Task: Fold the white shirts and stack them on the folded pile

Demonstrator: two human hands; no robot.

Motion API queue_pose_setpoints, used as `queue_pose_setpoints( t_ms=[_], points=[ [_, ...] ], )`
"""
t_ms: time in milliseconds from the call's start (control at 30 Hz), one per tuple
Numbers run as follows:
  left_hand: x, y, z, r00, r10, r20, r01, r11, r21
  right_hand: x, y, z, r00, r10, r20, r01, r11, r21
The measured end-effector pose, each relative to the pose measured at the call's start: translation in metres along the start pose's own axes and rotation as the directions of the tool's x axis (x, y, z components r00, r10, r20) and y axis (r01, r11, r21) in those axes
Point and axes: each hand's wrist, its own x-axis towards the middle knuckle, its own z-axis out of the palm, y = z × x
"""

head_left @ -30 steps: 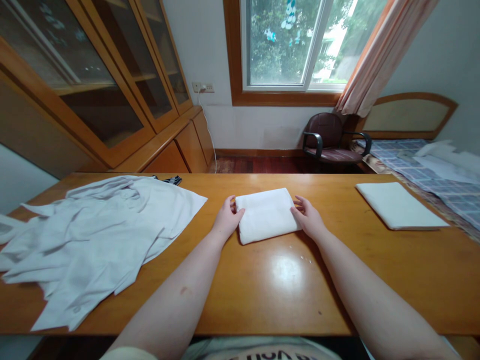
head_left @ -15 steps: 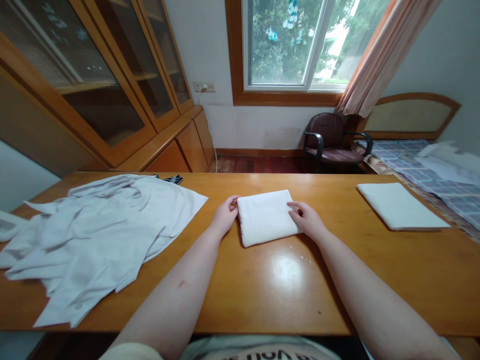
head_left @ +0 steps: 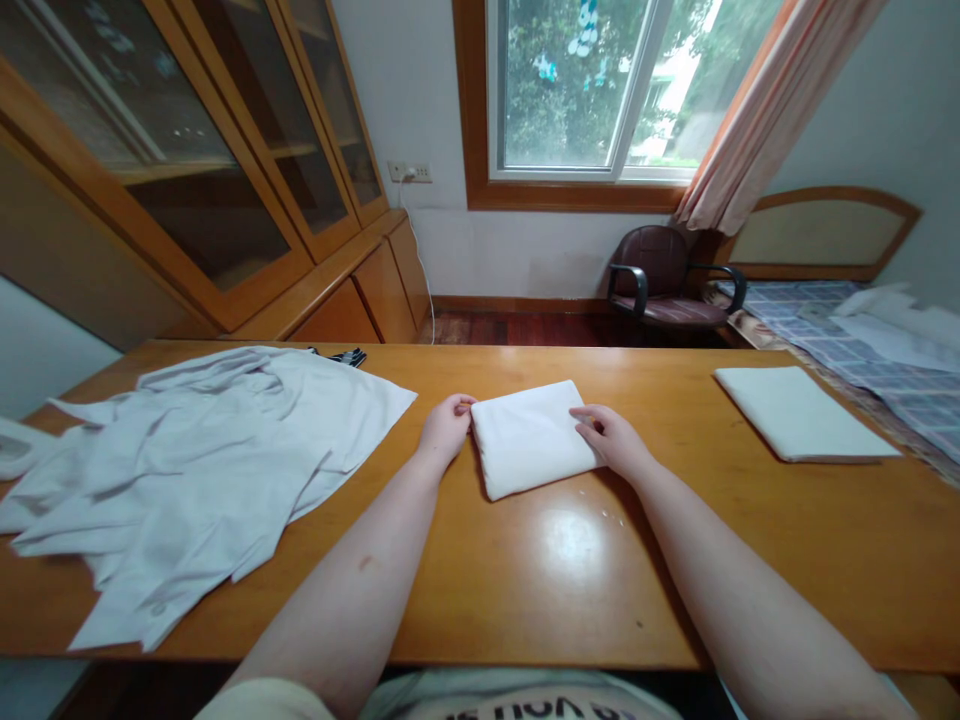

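A folded white cloth (head_left: 529,438) lies flat on the wooden table (head_left: 570,570), in the middle. My left hand (head_left: 445,430) is at its left edge, fingers curled and pinching the far left corner. My right hand (head_left: 613,438) rests on the cloth's right edge, with its fingers bent onto the top surface. Both forearms reach in from the near edge of the table.
A heap of crumpled white garments (head_left: 187,470) covers the table's left part. A second folded white cloth (head_left: 802,413) lies at the far right. Behind the table stand a wooden glass-door cabinet (head_left: 225,190), a dark armchair (head_left: 664,280) and a bed (head_left: 862,330).
My left hand has closed its fingers on the cloth's left corner. My right hand has slid slightly inward onto the cloth. The cloth has barely shifted.
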Motion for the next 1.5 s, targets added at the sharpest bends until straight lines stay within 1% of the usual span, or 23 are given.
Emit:
queue_pose_setpoints(
  t_ms=[67, 133, 200, 300, 367, 433, 500, 567, 633, 700, 800, 867, 900, 967, 1033, 1067, 1100, 1167, 1233, 1300, 1367, 1433, 1500],
  points=[
    [-0.001, 0.002, 0.0, 1.0, -0.008, -0.018, 0.008, 1.0, -0.001, 0.0, 0.0, 0.0, 1.0, -0.015, 0.003, 0.015, 1.0, -0.006],
    [-0.003, 0.004, -0.002, 1.0, 0.024, -0.011, -0.024, 0.999, 0.023, 0.0, -0.001, 0.0, 1.0, -0.014, 0.004, 0.014, 1.0, -0.008],
    [-0.003, 0.004, -0.004, 0.995, 0.071, 0.069, -0.072, 0.997, 0.006, 0.0, -0.002, 0.0, 1.0, -0.012, 0.004, 0.012, 1.0, -0.003],
    [-0.003, 0.001, -0.008, 0.963, 0.133, 0.233, -0.117, 0.99, -0.079, -0.001, -0.002, 0.0, 1.0, -0.004, -0.006, 0.004, 1.0, 0.014],
    [-0.003, -0.002, -0.01, 0.946, 0.162, 0.282, -0.132, 0.984, -0.122, -0.001, 0.0, 0.001, 1.0, 0.006, -0.01, -0.006, 1.0, 0.024],
    [-0.002, -0.004, -0.011, 0.939, 0.175, 0.295, -0.137, 0.98, -0.146, -0.001, 0.002, 0.001, 1.0, 0.01, -0.011, -0.01, 0.999, 0.031],
    [-0.001, -0.004, -0.01, 0.944, 0.176, 0.279, -0.141, 0.98, -0.142, -0.001, 0.002, 0.0, 1.0, 0.004, -0.009, -0.004, 1.0, 0.027],
    [-0.001, -0.004, -0.008, 0.953, 0.18, 0.243, -0.164, 0.983, -0.086, -0.003, -0.001, 0.0, 1.0, -0.012, -0.014, 0.012, 1.0, -0.008],
    [-0.002, -0.003, -0.004, 0.964, 0.187, 0.191, -0.193, 0.981, 0.016, -0.006, -0.007, -0.001, 0.998, -0.05, -0.036, 0.046, 0.993, -0.109],
    [-0.003, -0.003, -0.001, 0.969, 0.198, 0.15, -0.216, 0.97, 0.115, -0.01, -0.016, -0.002, 0.993, -0.112, -0.036, 0.099, 0.964, -0.248],
    [-0.005, -0.001, 0.001, 0.976, 0.204, 0.082, -0.216, 0.956, 0.199, -0.015, -0.029, 0.001, 0.979, -0.196, 0.064, 0.205, 0.895, -0.396],
    [-0.008, 0.004, 0.0, 0.975, 0.222, -0.007, -0.214, 0.947, 0.24, -0.017, -0.033, 0.003, 0.968, -0.207, 0.142, 0.249, 0.863, -0.44],
    [-0.011, 0.008, -0.001, 0.964, 0.261, -0.054, -0.237, 0.933, 0.269, -0.017, -0.034, 0.004, 0.965, -0.201, 0.169, 0.257, 0.852, -0.455],
    [-0.019, 0.016, -0.002, 0.911, 0.4, -0.1, -0.345, 0.872, 0.347, -0.017, -0.035, 0.006, 0.962, -0.179, 0.205, 0.258, 0.841, -0.476],
    [-0.029, 0.025, 0.002, 0.841, 0.539, -0.044, -0.475, 0.775, 0.417, -0.016, -0.034, 0.007, 0.961, -0.162, 0.224, 0.255, 0.836, -0.487],
    [-0.035, 0.029, 0.006, 0.819, 0.574, 0.008, -0.519, 0.735, 0.436, -0.016, -0.033, 0.007, 0.961, -0.156, 0.228, 0.252, 0.834, -0.491],
    [-0.04, 0.033, 0.01, 0.808, 0.585, 0.069, -0.548, 0.704, 0.451, -0.015, -0.033, 0.008, 0.962, -0.151, 0.229, 0.249, 0.833, -0.494],
    [-0.048, 0.037, 0.021, 0.816, 0.549, 0.18, -0.557, 0.664, 0.499, -0.015, -0.034, 0.009, 0.963, -0.144, 0.229, 0.242, 0.833, -0.497],
    [-0.053, 0.037, 0.03, 0.858, 0.45, 0.246, -0.503, 0.641, 0.58, -0.016, -0.035, 0.011, 0.965, -0.131, 0.225, 0.23, 0.835, -0.5],
    [-0.054, 0.035, 0.036, 0.912, 0.322, 0.256, -0.408, 0.627, 0.664, -0.016, -0.035, 0.012, 0.969, -0.103, 0.224, 0.206, 0.838, -0.505],
    [-0.053, 0.031, 0.038, 0.948, 0.219, 0.231, -0.318, 0.62, 0.717, -0.017, -0.035, 0.014, 0.972, -0.065, 0.225, 0.174, 0.843, -0.508],
    [-0.051, 0.028, 0.039, 0.963, 0.16, 0.218, -0.27, 0.619, 0.737, -0.017, -0.034, 0.016, 0.972, -0.039, 0.23, 0.154, 0.848, -0.507],
    [-0.049, 0.025, 0.038, 0.966, 0.134, 0.222, -0.256, 0.625, 0.737, -0.017, -0.031, 0.017, 0.971, -0.033, 0.237, 0.152, 0.849, -0.506]
  ],
)
